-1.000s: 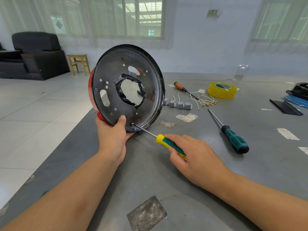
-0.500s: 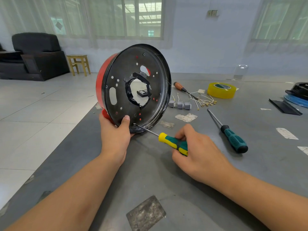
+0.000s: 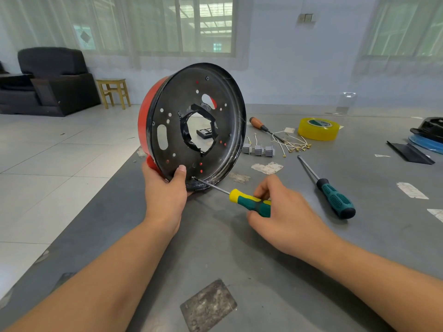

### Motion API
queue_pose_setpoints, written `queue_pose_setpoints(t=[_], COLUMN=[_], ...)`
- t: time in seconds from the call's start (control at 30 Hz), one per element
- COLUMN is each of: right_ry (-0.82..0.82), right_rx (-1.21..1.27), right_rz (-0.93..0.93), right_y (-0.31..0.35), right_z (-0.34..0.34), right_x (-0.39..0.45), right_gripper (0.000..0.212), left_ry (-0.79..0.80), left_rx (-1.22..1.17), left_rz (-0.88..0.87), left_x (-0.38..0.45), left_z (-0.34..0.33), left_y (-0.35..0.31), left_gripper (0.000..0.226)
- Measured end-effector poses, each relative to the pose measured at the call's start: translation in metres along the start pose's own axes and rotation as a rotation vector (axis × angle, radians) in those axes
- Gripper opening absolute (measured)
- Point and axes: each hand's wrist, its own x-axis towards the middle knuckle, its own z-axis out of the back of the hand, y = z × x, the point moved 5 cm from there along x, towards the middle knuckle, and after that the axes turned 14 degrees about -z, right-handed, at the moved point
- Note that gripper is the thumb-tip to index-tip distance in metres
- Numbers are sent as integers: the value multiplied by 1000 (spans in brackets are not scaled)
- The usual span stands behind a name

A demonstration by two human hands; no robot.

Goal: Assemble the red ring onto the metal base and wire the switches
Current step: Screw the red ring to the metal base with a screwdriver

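A round black metal base [image 3: 215, 149] stands on edge on the grey table, with the red ring [image 3: 148, 118] behind it on its left side. My left hand [image 3: 165, 190] grips the lower rim, thumb on the black face. My right hand [image 3: 285, 212] holds the green handle of a yellow-and-green screwdriver [image 3: 247, 202]; its tip sits on a screw near the base's bottom edge. Three small grey switches [image 3: 259, 149] lie to the right of the base, beside a bunch of white wires [image 3: 292, 142] with brass ends.
A second green-handled screwdriver [image 3: 333, 195] lies to the right. A brown-handled screwdriver [image 3: 261, 127] and a yellow tape roll [image 3: 318, 129] sit farther back. Black and blue parts [image 3: 426, 137] lie at the far right edge. The table's left edge [image 3: 96, 200] drops to tiled floor.
The base and ring have turned and shifted right, so more of the red ring shows on the left. My right hand's fingers have shifted on the screwdriver handle, whose tip stays on the screw.
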Motion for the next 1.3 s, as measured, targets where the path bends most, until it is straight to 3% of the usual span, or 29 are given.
queue_pose_setpoints(t=[0.27,0.4,0.5,0.7,0.87,1.0,1.07,1.17,1.3], right_ry=[-83,-41,29,-113,-233,-115,-61,-10,106], right_rx=[-25,-2,9,-106,100,357,371,265,127], right_rz=[-18,14,64,320,332,67,-18,-22,80], right_y=[-1,2,3,10,5,-8,-13,-19,-19], right_z=[0,-2,0,17,25,21,17,15,10], right_x=[-2,-3,-6,-7,-8,2,7,11,9], right_gripper=[27,27,42,36,39,46,46,30,32], left_ry=[-9,33,9,-75,-78,-16,7,8,-64], left_rx=[25,91,120,96,91,138,155,160,128], left_rz=[-27,-44,-48,-30,-2,-34,-41,-36,-18], left_x=[1,0,1,5,6,2,1,2,6], left_z=[2,1,4,10,10,6,5,6,11], left_y=[2,0,0,5,7,0,-1,0,6], left_gripper=[48,46,45,44,42,50,54,50,47])
